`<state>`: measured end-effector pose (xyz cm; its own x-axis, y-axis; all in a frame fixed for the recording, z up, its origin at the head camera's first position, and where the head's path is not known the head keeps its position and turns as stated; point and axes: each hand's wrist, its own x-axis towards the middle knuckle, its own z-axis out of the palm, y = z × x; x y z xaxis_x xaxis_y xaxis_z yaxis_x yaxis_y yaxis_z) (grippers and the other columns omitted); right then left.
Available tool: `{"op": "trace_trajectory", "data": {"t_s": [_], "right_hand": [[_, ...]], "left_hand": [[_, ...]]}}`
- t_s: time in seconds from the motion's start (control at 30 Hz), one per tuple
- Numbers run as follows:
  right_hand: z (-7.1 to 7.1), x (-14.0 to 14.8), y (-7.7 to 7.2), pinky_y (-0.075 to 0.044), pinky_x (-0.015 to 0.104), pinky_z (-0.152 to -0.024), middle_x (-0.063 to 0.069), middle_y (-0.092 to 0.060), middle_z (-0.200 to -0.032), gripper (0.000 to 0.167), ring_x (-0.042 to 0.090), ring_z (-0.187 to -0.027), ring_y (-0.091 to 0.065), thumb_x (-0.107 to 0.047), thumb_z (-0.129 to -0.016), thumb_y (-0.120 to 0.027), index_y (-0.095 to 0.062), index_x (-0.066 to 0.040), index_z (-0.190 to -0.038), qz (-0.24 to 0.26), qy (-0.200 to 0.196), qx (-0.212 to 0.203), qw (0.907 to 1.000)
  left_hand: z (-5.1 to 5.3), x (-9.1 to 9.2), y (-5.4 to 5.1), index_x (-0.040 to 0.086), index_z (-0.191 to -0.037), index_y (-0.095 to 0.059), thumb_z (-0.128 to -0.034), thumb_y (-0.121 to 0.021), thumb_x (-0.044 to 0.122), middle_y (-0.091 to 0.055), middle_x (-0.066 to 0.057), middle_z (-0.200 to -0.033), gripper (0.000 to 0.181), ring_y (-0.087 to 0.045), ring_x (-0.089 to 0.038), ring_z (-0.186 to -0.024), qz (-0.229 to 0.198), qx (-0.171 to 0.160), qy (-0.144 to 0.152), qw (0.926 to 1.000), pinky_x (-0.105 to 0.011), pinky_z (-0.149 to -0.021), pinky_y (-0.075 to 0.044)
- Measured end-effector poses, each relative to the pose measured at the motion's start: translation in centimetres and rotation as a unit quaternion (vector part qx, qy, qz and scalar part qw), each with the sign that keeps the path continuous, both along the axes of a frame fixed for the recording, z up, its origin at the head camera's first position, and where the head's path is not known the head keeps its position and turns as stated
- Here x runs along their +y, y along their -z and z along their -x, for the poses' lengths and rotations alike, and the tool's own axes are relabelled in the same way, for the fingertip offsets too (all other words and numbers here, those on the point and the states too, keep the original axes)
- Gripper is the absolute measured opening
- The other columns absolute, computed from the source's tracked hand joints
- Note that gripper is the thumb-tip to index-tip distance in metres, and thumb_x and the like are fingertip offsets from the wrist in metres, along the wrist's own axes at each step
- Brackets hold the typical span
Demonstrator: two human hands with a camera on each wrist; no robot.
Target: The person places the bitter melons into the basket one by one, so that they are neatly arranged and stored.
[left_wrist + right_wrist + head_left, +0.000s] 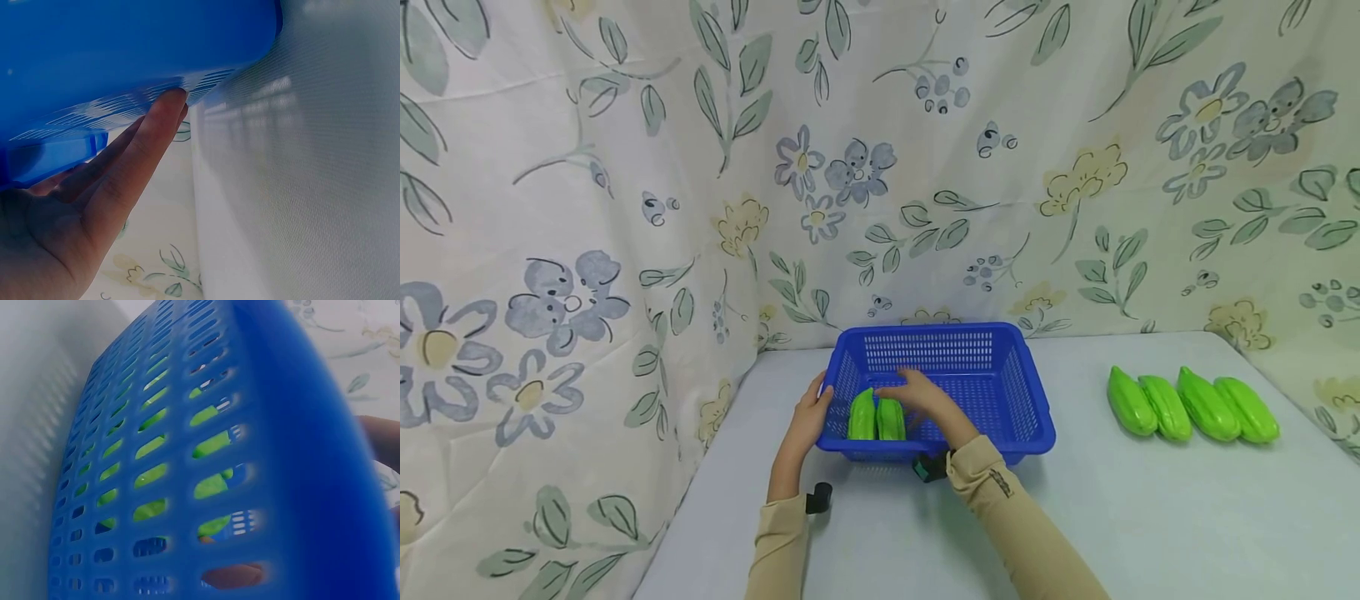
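Note:
My left hand (pixel 812 408) holds the left side of a blue plastic basket (pixel 1037 400). In the left wrist view its fingers (pixel 140 153) rest against the slotted outer wall, below the rim. My right hand (pixel 927 396) reaches over the front rim into the basket, fingers spread and apart, nothing visibly held. Beside it, two glossy, ridged green fruit-like pieces stand side by side at the basket's left: one with a pointed tip (pixel 861 415) and one nearer the hand (pixel 891 419). The right wrist view shows green (pixel 150 475) through the slots; most of the right hand is hidden there.
Several matching green pieces (pixel 1206 408) lie in a row on the white table (pixel 1112 508), to the right of the basket. A floral cloth (pixel 925 167) hangs behind the table and along its left. The basket stands near the back edge.

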<state>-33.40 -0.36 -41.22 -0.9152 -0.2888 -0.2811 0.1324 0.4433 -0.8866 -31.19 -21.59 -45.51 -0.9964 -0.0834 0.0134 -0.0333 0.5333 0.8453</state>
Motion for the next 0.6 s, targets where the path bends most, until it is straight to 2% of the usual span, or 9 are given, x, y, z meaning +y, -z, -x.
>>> {"op": "trace_trajectory", "data": {"t_s": [0.13,0.6], "right_hand": [[-0.1,0.08,0.12,-0.057,0.056,-0.08,0.026,-0.028,-0.156,0.075,0.054,-0.122,-0.052,-0.03,-0.095,-0.062,-0.024,0.0,-0.153,-0.003,-0.01,-0.005,0.9999],[-0.46,0.97,-0.5,-0.057,0.054,-0.081,0.027,-0.033,-0.154,0.075,0.052,-0.12,-0.056,-0.033,-0.095,-0.062,-0.025,-0.003,-0.153,0.001,-0.013,0.004,0.9999]], "left_hand": [[-0.02,-0.01,0.03,0.011,-0.155,-0.024,-0.106,-0.034,0.032,-0.03,-0.022,-0.158,0.054,-0.028,-0.046,-0.145,-0.001,-0.001,0.0,1.0,-0.065,-0.114,-0.026],[0.08,-0.06,0.31,0.012,-0.155,-0.025,-0.106,-0.034,0.033,-0.03,-0.02,-0.158,0.054,-0.029,-0.045,-0.145,-0.004,0.0,0.002,1.0,-0.065,-0.113,-0.027]]}}
